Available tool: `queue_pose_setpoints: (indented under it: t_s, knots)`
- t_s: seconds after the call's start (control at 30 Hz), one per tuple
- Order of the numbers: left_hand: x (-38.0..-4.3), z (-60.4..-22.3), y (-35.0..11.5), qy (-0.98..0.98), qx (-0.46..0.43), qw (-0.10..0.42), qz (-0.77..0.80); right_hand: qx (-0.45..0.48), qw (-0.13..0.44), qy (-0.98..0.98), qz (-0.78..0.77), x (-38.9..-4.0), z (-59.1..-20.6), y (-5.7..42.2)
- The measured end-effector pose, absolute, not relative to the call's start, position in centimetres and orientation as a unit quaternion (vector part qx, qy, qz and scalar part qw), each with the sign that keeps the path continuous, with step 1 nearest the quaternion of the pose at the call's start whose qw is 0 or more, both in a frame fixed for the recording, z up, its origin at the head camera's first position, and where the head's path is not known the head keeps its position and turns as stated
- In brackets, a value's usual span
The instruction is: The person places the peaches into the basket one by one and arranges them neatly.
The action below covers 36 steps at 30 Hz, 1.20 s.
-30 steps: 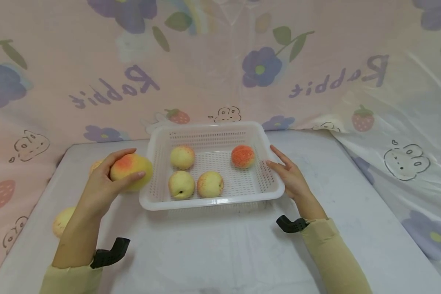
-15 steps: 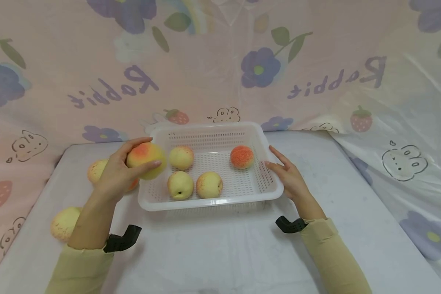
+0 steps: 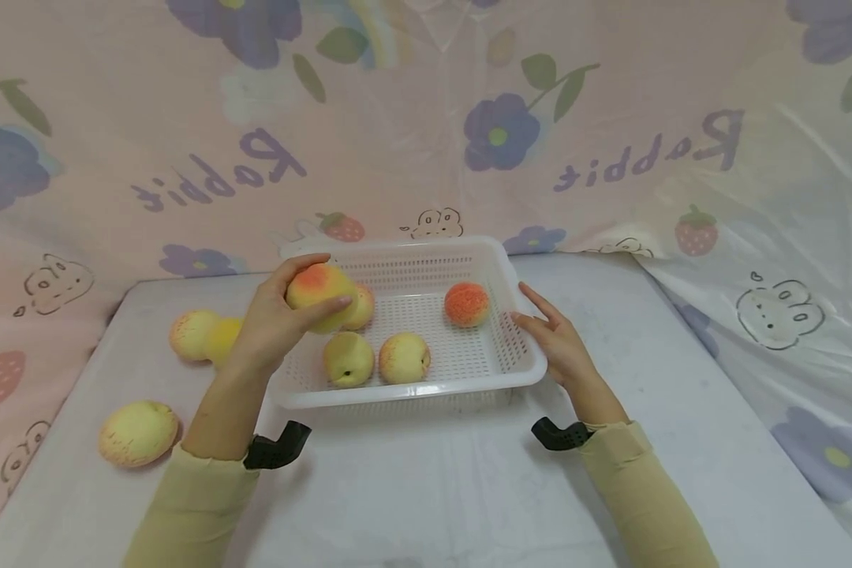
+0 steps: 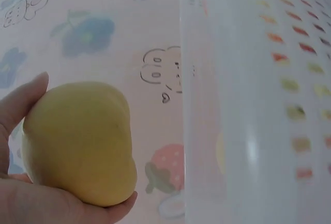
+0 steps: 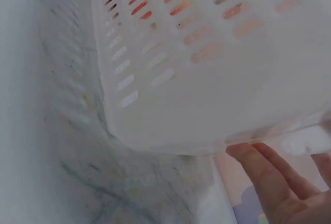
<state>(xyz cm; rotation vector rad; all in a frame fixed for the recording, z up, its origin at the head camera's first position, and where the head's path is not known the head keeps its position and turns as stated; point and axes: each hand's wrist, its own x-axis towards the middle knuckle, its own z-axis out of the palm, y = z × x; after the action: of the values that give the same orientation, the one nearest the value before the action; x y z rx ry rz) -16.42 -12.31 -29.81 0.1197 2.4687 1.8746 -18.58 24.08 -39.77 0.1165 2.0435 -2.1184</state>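
Note:
My left hand (image 3: 273,319) holds a yellow peach with a red blush (image 3: 319,285) above the left end of a white plastic basket (image 3: 426,389). In the left wrist view, thumb and fingers curl round the peach (image 4: 83,141), beside the basket's wall. My right hand (image 3: 564,347) grips the basket's right rim, thumb on the rim and the other fingers outside and below it. Inside the basket lie two pale yellow peaches (image 3: 349,359) near the front, a third pale peach (image 3: 364,306) partly hidden behind the held one, and a red fuzzy peach (image 3: 467,304) at the right.
On the white table (image 3: 426,489), left of the basket, lie a pale speckled peach (image 3: 138,432) near the front and another speckled peach (image 3: 193,335) farther back. A yellow fruit (image 3: 222,339) touches the latter, partly behind my left wrist. A patterned cloth (image 3: 397,142) hangs behind.
My left hand has carried the peach rightward and up, from beside the basket to above its left end. The right hand and the basket have stayed nearly in place.

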Motion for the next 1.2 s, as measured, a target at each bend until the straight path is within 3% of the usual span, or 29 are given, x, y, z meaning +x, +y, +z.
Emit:
queue_pose_setpoints:
  t_s: [0.43, 1.2]
  knots:
    - [-17.6, -29.1, -9.6, 0.790, 0.040, -0.052, 0.609, 0.044, 0.097, 0.691, -0.715, -18.5, -39.8, 23.9]
    - [-17.1, -31.4, -12.8, 0.793, 0.026, -0.022, 0.609, 0.043, 0.097, 0.696, -0.711, -18.5, -39.8, 23.8]
